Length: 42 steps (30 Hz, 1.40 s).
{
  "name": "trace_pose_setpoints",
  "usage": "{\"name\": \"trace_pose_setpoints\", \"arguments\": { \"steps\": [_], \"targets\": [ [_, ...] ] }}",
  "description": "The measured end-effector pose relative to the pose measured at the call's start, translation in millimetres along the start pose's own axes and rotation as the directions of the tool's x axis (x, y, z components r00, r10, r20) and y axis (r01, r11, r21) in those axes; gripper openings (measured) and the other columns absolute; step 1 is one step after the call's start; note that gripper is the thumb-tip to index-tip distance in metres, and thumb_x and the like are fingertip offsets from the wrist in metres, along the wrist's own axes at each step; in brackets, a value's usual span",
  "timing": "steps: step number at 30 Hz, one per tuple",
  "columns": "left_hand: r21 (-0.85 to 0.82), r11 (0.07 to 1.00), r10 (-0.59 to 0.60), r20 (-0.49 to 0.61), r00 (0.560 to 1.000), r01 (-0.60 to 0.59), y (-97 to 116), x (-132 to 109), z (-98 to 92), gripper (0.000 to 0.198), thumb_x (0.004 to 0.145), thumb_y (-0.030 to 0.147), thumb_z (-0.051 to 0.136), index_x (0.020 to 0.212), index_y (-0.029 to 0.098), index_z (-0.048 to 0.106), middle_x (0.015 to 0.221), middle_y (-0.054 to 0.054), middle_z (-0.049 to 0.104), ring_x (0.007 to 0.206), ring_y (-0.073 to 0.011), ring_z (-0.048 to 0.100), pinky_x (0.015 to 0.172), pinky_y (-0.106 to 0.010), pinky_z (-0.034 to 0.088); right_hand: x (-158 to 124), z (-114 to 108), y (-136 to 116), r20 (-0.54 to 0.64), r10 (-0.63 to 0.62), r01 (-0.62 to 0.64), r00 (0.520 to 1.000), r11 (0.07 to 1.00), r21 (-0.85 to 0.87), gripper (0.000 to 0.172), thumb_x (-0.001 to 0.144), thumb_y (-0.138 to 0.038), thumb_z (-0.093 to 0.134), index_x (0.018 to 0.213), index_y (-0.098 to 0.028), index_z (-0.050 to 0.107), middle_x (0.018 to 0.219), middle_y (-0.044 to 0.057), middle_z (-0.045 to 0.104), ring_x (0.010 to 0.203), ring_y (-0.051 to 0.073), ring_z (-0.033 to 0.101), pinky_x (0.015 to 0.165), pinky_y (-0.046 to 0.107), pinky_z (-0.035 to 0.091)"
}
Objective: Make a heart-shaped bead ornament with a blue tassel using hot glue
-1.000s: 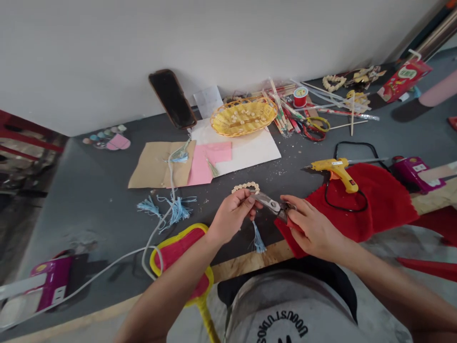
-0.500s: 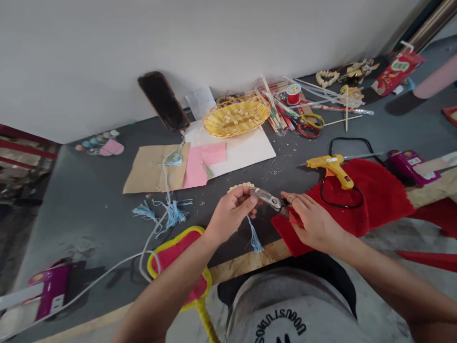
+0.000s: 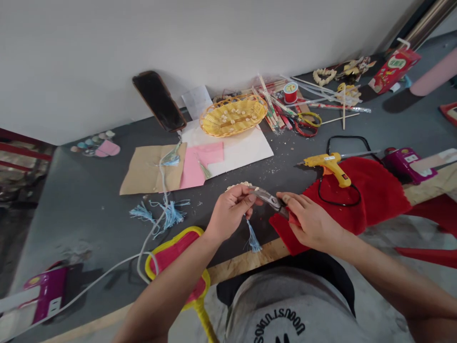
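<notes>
Grey tabletop (image 3: 82, 205) runs along a pale wall (image 3: 228, 43). Close over its near edge, the right hand (image 3: 309, 220) is wrapped around the red handles of a pair of scissors (image 3: 267, 196). The left hand (image 3: 231, 210) seems pinched on the near end of a beaded loop (image 3: 240, 185), thumb against fingers by the blade tips, though the fingers hide the exact spot. A blue tassel (image 3: 254, 238) hangs just below that hand.

The scissors look stiff and fairly solid, best held by the handles, clear of the blades. The loop should be light and bendy, easiest to pinch on one bead; the tassel is likely soft and quick to snag, so the cord above its threads would be the place to hold.

Farther out, a red cloth (image 3: 378, 190) bears a yellow glue gun (image 3: 332, 163) at right, a racket (image 3: 174, 245) lies at left, and a wicker basket (image 3: 214, 127) sits toward the wall.
</notes>
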State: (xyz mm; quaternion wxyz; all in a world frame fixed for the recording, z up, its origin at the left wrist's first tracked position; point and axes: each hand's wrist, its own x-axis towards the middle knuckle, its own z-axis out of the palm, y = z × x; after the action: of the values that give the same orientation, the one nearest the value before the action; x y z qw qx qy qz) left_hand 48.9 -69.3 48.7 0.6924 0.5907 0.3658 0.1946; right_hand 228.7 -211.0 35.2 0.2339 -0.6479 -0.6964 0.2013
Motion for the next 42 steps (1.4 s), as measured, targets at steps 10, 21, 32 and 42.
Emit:
{"name": "trace_pose_setpoints", "arguments": {
  "steps": [10,21,32,42],
  "targets": [
    [-0.064,0.998,-0.014,-0.021,1.0,0.012,3.2,-1.1,6.9,0.03,0.081,0.041,0.071,0.073,0.015,0.058,0.071,-0.003,0.07,0.041,-0.0042,0.044,0.036,-0.017,0.036,2.1,3.6,2.8,0.028,0.047,-0.048,0.998,0.999,0.019,0.052,0.082,-0.007,0.043,0.133,-0.012,0.045,0.117,0.016,0.063,0.11,0.028,0.062,0.094,0.047,0.054],
    [-0.355,0.858,-0.285,0.27,0.92,0.371,13.3,3.7,-3.6,0.039,0.062,0.039,0.087,0.075,0.014,0.061,0.057,-0.002,0.067,0.034,-0.0011,0.033,0.028,-0.012,0.02,-2.9,-1.8,1.4,0.027,0.021,-0.02,0.999,0.999,-0.025,0.057,0.083,-0.008,0.044,0.139,-0.015,0.04,0.128,0.016,0.059,0.119,0.03,0.057,0.096,0.051,0.053],
    [0.013,0.998,-0.056,0.05,0.997,0.055,8.0,1.9,5.1,0.03,0.079,0.044,0.072,0.086,0.015,0.064,0.075,-0.002,0.07,0.042,-0.0053,0.049,0.037,-0.018,0.042,3.2,-1.6,2.5,0.042,0.068,-0.069,0.997,0.998,0.001,0.053,0.082,-0.006,0.043,0.134,-0.014,0.041,0.116,0.016,0.06,0.113,0.03,0.059,0.092,0.049,0.054],
    [-0.087,0.993,-0.08,0.055,0.995,0.084,4.0,1.5,4.2,0.032,0.078,0.046,0.072,0.083,0.015,0.068,0.072,-0.004,0.071,0.037,-0.0034,0.041,0.032,-0.017,0.032,3.6,-4.0,2.6,0.061,0.048,-0.047,0.997,0.999,-0.025,0.06,0.081,-0.008,0.045,0.14,-0.014,0.04,0.126,0.017,0.059,0.119,0.03,0.056,0.095,0.052,0.052]
  ]
}}
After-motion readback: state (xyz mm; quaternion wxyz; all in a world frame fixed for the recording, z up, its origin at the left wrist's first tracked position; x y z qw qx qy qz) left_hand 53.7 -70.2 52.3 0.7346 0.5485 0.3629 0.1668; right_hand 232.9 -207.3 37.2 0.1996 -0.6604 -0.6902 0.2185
